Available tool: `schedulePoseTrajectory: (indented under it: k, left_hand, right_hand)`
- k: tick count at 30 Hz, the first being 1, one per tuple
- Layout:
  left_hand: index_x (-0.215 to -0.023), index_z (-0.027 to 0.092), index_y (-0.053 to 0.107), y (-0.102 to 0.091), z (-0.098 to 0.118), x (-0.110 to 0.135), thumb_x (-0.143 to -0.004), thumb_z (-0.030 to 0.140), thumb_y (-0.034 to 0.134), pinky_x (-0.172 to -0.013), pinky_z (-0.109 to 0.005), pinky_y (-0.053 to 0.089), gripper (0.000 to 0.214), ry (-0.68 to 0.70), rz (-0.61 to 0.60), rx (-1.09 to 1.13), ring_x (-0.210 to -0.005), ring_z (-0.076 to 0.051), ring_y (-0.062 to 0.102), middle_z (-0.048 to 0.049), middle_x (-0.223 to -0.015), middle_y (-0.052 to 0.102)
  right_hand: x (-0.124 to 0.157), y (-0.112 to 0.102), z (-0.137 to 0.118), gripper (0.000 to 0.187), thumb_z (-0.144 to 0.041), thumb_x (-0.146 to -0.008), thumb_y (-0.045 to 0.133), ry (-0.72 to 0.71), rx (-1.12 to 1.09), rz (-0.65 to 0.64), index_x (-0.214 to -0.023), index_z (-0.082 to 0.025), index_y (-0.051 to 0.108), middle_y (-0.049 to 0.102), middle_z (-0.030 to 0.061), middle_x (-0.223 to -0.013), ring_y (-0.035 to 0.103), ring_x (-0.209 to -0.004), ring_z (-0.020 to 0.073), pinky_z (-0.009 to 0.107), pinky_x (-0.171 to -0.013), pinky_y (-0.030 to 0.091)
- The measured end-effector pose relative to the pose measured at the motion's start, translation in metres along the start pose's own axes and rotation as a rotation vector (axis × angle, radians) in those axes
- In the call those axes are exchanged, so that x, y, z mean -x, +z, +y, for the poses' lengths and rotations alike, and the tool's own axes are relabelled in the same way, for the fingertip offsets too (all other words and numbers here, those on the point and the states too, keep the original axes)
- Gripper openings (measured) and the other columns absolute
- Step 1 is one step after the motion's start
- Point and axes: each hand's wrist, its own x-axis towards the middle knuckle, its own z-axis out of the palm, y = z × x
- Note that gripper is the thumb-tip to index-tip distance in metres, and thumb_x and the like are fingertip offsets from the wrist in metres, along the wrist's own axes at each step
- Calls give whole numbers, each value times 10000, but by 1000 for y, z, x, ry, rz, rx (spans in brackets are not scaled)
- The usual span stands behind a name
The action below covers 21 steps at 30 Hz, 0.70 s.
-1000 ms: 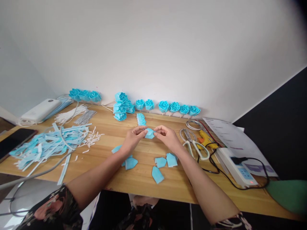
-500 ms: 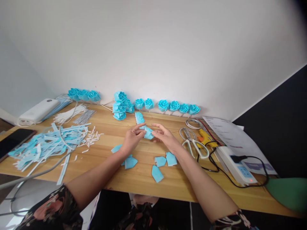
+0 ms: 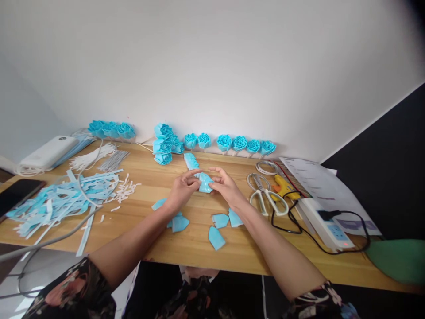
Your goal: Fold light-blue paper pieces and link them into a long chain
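Both my hands meet over the middle of the wooden table. My left hand and my right hand pinch a small folded blue fabric piece between their fingertips, just above the tabletop. Several cut blue fabric pieces lie on the table below my wrists. A short folded blue strip lies just beyond my hands.
A row of blue fabric roses lines the wall. Blue and white scraps pile at the left, by a phone and a white power bank. Scissors, a yellow glue gun, a power strip and papers sit right.
My hands have shifted the blue piece slightly and regripped it; the right fingers spread, then closed back on it. The view has tilted a little downward.
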Motion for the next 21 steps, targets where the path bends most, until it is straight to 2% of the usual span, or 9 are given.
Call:
schedulePoseTrajectory:
  k: [6,9,13,17,21]
  left_hand:
    - [-1155,87,593,-4,2,-3,-665,218,654,-607,-218,400,511,-35,16,43,-549,-85,496,45,-562,575]
    - [-1177,85,587,-8,2,-3,-674,246,675,-630,-223,414,536,-23,69,56,-565,-85,504,36,-587,590]
    - [-1258,70,535,-10,3,-3,-679,295,692,-664,-245,436,642,-27,71,96,-583,-97,521,28,-599,602]
    - [-1288,75,521,-7,2,-2,-679,326,704,-678,-252,439,683,-37,43,92,-602,-106,529,22,-606,607]
    - [-1304,75,512,-6,0,-1,-693,321,688,-663,-242,422,681,-28,21,47,-596,-101,514,26,-608,599]
  right_hand:
    - [0,-6,-1,530,-234,-695,685,5,-9,-47,-1191,-230,498,597,-70,-651,572,-590,103,219,-565,461]
    - [2,-14,-7,497,-317,-787,645,81,14,-79,-1256,-234,501,674,-11,-738,623,-644,117,235,-612,495]
    - [2,-19,-11,446,-397,-869,554,118,5,-35,-1286,-250,496,701,25,-820,652,-700,127,239,-631,519]
    - [2,-16,-10,419,-355,-841,601,115,5,-39,-1241,-246,544,680,13,-808,648,-705,125,235,-630,520]
    - [3,-13,-8,515,-292,-764,687,109,-10,-82,-1254,-255,532,666,-8,-787,638,-705,127,248,-654,519]
